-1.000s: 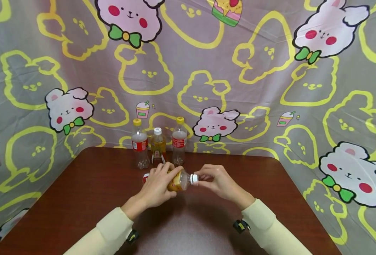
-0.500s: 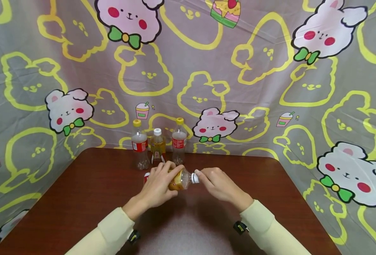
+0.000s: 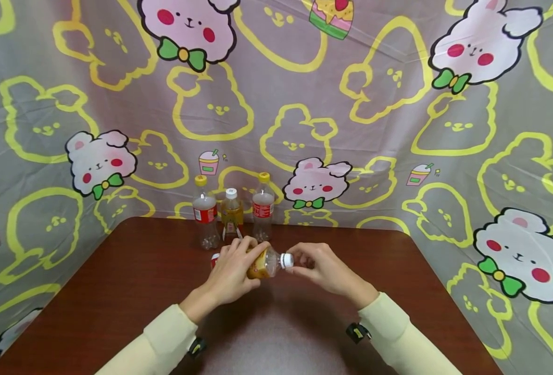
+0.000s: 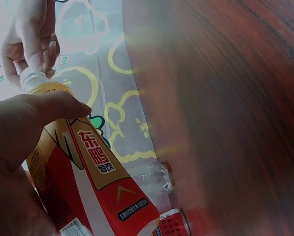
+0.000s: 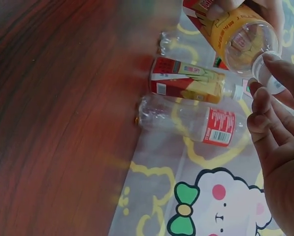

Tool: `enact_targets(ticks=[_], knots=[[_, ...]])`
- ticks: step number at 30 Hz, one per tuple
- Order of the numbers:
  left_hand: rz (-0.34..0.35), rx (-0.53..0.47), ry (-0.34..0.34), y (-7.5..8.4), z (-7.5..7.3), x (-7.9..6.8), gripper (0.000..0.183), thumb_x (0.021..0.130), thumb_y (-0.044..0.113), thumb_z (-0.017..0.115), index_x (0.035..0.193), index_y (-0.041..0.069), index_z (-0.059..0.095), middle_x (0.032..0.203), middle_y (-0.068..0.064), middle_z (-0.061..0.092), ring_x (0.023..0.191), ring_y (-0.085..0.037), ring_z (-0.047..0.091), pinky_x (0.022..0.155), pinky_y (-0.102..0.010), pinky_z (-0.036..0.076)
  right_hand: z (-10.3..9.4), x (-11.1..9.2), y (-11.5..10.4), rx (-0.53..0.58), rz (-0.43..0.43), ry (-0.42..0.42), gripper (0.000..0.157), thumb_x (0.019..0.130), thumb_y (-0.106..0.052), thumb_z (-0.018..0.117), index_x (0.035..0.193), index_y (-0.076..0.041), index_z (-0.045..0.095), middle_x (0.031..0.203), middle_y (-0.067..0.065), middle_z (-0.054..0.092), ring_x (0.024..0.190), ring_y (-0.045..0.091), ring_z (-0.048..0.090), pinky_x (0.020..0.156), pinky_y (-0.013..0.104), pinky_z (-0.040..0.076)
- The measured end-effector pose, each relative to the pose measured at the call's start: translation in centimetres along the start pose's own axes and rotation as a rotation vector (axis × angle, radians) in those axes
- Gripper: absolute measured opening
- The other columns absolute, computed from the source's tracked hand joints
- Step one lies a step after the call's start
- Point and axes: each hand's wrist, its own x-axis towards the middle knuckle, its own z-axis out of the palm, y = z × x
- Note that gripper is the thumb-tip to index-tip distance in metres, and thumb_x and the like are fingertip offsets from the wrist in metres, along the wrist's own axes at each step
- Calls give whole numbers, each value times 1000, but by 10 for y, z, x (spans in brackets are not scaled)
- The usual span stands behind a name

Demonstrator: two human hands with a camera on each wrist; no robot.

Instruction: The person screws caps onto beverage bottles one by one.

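My left hand [image 3: 231, 271] grips a plastic drink bottle [image 3: 262, 263] around its body, tipped sideways above the table with its neck pointing right. The bottle has a red and gold label, plain to read in the left wrist view, where the thumb lies across its upper part. At the neck, my right hand [image 3: 325, 268] pinches the white cap [image 3: 287, 260] between thumb and fingers. The right wrist view shows that thumb pressed on the cap [image 5: 269, 73], with the other fingers bent below it. The left palm hides much of the bottle's middle in the head view.
Behind the hands, two clear bottles with yellow caps, one left [image 3: 206, 213] and one right [image 3: 263, 208], stand upright. Between them is a similar white-capped bottle [image 3: 232, 213]. They stand near the back edge of the brown table [image 3: 154, 271], before a patterned cloth [image 3: 375, 130].
My right hand has turned about the cap, its thumb going from below to on top and back below. The left hand and bottle have hardly moved.
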Motion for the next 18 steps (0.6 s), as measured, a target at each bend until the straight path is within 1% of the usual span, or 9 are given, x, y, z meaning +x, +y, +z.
enact_targets(ticks=[3,5,7,9,12,14,15,16,18], knots=[[3,2,-7,1,0,0,81,73,30,90,145,23,53,126,-4,51,111,-24,47,93,-49,39,2,0,1,-13,-5,-2,18,91,-24,76,107,-18,69,85,-12,64,72,7,59,63,25,53],[4,4,-10,1,0,0,81,73,30,90,145,24,53,126,-4,51,111,-24,47,93,-49,39,3,1,2,-31,6,-21,16,94,-31,72,104,-19,69,85,-12,64,72,6,58,63,25,53],[11,7,-6,2,0,0,81,73,30,91,144,23,54,125,-4,51,111,-24,47,93,-50,39,5,1,2,-80,23,-33,16,99,-37,65,99,-21,68,82,-12,62,71,6,57,62,25,51],[18,7,-7,3,0,0,81,72,30,91,144,23,54,125,-3,51,111,-25,47,93,-50,39,8,1,2,-172,38,-33,24,102,-40,57,90,-23,66,76,-14,58,67,5,53,60,24,48],[36,10,-10,3,1,0,81,72,30,91,144,23,54,124,-3,51,110,-24,47,94,-50,38,13,0,2,-315,64,-17,37,106,-43,46,76,-26,58,64,-15,49,59,4,46,54,24,41],[42,13,-14,3,1,-1,81,72,30,91,144,23,54,124,-3,51,110,-24,46,95,-51,38,15,-1,2,-361,79,-16,41,107,-45,42,72,-26,54,61,-16,44,56,4,44,52,24,38],[44,14,-14,3,2,-2,81,73,30,91,144,23,54,124,-3,51,110,-24,46,94,-51,38,15,-2,2,-357,84,-19,41,107,-46,42,72,-28,54,61,-16,44,56,4,44,52,24,39],[45,15,-14,2,2,-2,81,73,30,91,144,24,54,124,-3,51,110,-24,46,94,-51,38,14,-2,2,-333,88,-23,39,106,-47,43,75,-28,57,63,-18,47,57,3,45,53,23,40],[42,15,-4,1,3,-4,81,72,30,91,143,23,54,124,-4,51,109,-25,47,92,-51,39,12,-3,3,-244,87,-31,29,103,-46,52,85,-27,64,68,-17,53,60,3,49,55,23,44]])
